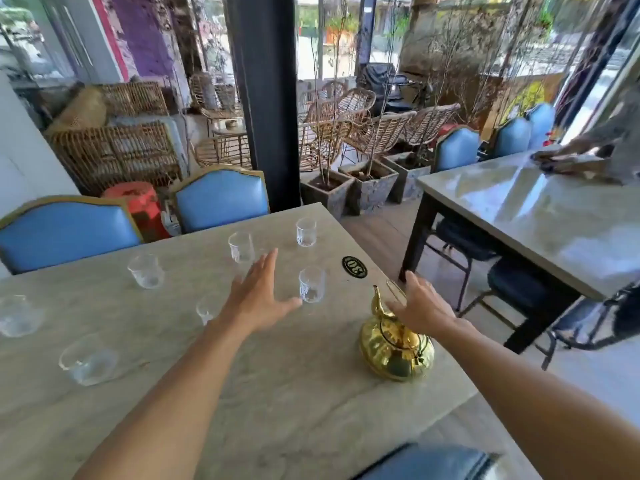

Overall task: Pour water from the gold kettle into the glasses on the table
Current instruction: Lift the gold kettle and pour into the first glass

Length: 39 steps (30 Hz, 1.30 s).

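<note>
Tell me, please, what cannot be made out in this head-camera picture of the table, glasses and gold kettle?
Head view: the small clear glass is half hidden behind the left hand at its wrist.
Head view: the shiny gold metal kettle has an opaque body that hides any water. The right hand covers part of the handle, contact unclear.
Head view: the clear glass at the left edge is blurred, so its fill cannot be told.

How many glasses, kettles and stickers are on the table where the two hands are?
Clear glasses: 7
Gold kettle: 1
Black oval number sticker: 1
Total: 9
</note>
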Tool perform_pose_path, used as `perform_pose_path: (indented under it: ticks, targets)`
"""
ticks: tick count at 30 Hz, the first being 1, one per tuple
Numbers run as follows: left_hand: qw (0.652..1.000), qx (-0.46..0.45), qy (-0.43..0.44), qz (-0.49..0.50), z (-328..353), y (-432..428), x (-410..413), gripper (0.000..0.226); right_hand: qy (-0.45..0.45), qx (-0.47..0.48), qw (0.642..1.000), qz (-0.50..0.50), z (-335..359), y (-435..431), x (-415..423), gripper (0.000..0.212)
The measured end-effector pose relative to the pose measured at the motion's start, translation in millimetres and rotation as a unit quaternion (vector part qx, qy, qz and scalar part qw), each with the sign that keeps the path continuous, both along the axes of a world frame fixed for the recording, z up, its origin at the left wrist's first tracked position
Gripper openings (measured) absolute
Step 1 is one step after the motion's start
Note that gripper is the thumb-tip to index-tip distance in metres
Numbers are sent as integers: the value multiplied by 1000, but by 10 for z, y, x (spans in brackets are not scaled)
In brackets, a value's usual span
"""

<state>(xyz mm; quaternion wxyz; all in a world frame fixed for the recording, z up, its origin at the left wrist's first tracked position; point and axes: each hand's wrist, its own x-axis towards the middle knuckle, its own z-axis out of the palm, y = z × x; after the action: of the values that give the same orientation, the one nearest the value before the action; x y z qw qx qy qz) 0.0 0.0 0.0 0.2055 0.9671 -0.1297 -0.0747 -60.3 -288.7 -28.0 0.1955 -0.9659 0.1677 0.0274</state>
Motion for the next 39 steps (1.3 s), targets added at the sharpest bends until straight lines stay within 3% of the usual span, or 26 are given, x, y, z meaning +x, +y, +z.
perform_pose_path:
  ticks: [7, 13, 21, 25, 31, 39]
  targets:
    - [995, -22, 84, -45, -526, -818, 175, 101, -24, 194, 979, -61, -504, -320, 80, 51]
    - [985, -2, 137, -105, -1009, -1401, 205, 101, -83, 232, 967, -63, -646, -325, 151, 24]
    - [974, 11, 136, -181, -1199, -1785, 141, 101, -93, 256, 960, -65, -630, -245, 241, 14]
    - [971, -11, 141, -193, -1292, -1841, 62, 89, -124, 278, 950, -65, -614, -261, 244, 15]
    - [968, -32, 80, -234, -1411, -1838, -50, 117, -149, 325, 931, -67, -657, -262, 243, 24]
    - [959, 64, 60, -270, -1500, -1687, -80, 140, -131, 333, 933, -29, -610, -242, 294, 24]
